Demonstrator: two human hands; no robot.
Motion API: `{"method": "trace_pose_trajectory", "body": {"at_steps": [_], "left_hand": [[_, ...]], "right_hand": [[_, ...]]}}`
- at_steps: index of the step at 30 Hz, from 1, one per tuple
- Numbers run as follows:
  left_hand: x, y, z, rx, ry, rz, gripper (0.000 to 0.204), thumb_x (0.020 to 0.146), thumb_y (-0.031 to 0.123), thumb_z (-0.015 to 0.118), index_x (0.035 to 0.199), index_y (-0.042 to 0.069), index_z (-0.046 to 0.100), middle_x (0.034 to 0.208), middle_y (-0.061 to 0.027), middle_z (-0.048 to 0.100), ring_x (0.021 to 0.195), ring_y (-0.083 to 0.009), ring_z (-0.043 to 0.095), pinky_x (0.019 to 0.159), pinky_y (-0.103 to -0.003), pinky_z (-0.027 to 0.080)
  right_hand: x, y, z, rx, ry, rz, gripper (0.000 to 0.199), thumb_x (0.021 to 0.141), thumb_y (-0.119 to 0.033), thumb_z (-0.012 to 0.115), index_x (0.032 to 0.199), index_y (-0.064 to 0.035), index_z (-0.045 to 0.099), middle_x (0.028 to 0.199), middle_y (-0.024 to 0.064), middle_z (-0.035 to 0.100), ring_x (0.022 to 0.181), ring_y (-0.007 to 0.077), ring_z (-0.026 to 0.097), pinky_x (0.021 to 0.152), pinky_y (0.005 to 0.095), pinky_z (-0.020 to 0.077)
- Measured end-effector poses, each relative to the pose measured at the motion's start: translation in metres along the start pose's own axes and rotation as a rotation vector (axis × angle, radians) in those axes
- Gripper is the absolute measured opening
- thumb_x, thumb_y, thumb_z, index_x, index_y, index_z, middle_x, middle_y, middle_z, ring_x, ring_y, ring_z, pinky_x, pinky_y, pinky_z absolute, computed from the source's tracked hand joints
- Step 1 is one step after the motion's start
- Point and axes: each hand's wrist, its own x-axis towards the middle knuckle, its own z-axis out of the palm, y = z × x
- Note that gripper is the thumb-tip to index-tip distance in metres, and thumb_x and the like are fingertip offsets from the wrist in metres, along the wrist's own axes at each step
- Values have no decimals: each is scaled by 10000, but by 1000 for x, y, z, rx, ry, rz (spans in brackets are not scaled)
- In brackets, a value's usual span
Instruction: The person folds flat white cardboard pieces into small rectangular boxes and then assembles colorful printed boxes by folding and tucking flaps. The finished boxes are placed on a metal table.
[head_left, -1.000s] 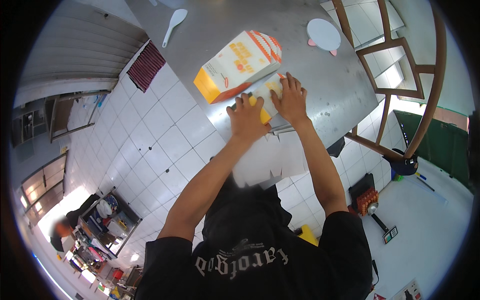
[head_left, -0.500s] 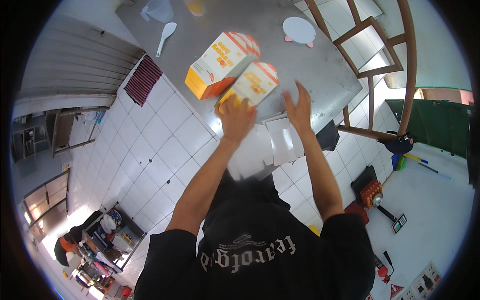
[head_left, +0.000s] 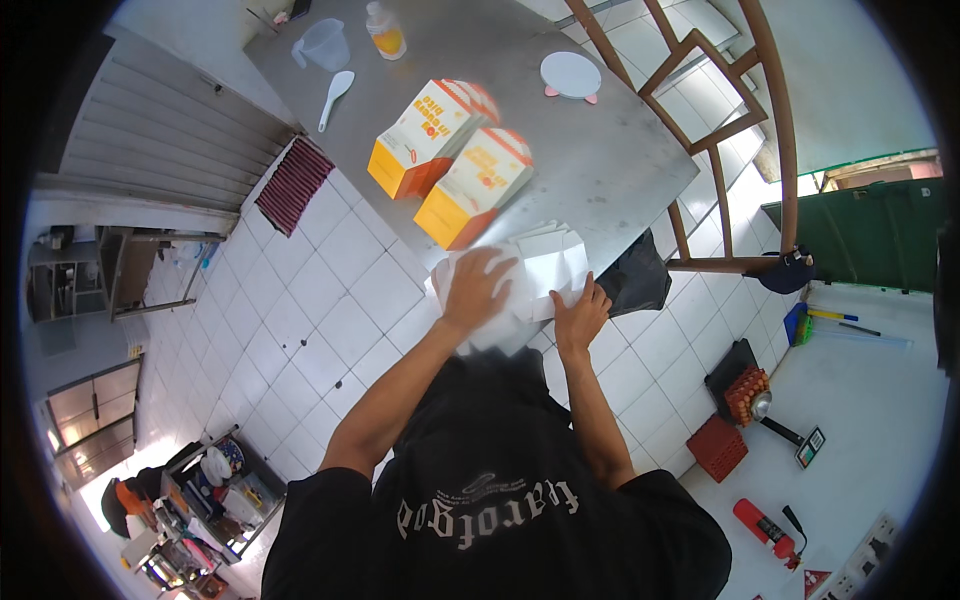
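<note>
A stack of flat white carton blanks (head_left: pixel 553 262) lies at the table's near edge and reaches out toward my body. My left hand (head_left: pixel 478 290) is over its left part, fingers spread and slightly blurred. At the stack's right edge, my right hand (head_left: pixel 582 318) grips with the thumb on top and the fingers round the side. Just beyond stand folded cartons, white with yellow and orange sides: one carton (head_left: pixel 475 185) nearest my hands, and a row of cartons (head_left: pixel 425 135) to its left. Neither hand touches these.
On the metal table (head_left: pixel 620 150) are a white spoon (head_left: pixel 335 98), a clear measuring jug (head_left: pixel 322 45), a bottle with orange contents (head_left: pixel 386 32) and a round white lid-like object (head_left: pixel 570 75). A black bag (head_left: pixel 640 275) hangs by the right edge, near a wooden chair (head_left: pixel 715 150).
My left hand has let go of the near folded carton and moved back onto the white blanks. My right hand has come down from above the table to the blanks' right edge.
</note>
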Motion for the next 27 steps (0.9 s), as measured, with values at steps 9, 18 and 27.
{"method": "trace_pose_trajectory", "body": {"at_steps": [9, 18, 27], "left_hand": [[30, 65, -36, -88, 303, -130, 523, 845, 194, 794, 1344, 119, 658, 1427, -163, 578, 1307, -357, 533, 1123, -485, 378], [11, 119, -174, -103, 471, 119, 354, 754, -100, 746, 1070, 55, 789, 1009, -102, 774, 852, -255, 748, 729, -327, 603], [-45, 147, -253, -292, 638, -228, 179, 806, -93, 802, 953, 8, 784, 866, -116, 779, 754, -161, 740, 673, -252, 562]], "right_hand": [[19, -11, -98, 969, -118, -99, 180, 885, -73, 821, 993, 52, 749, 905, 70, 739, 780, 111, 641, 728, 257, 500], [-15, -120, -210, 1121, 248, -169, 229, 799, 9, 872, 785, -13, 644, 743, 15, 595, 677, 96, 553, 637, 254, 433], [-55, -207, -250, 608, 337, -985, 502, 702, -121, 957, 1127, -96, 692, 1392, 181, 566, 1223, 312, 526, 933, 403, 453]]}}
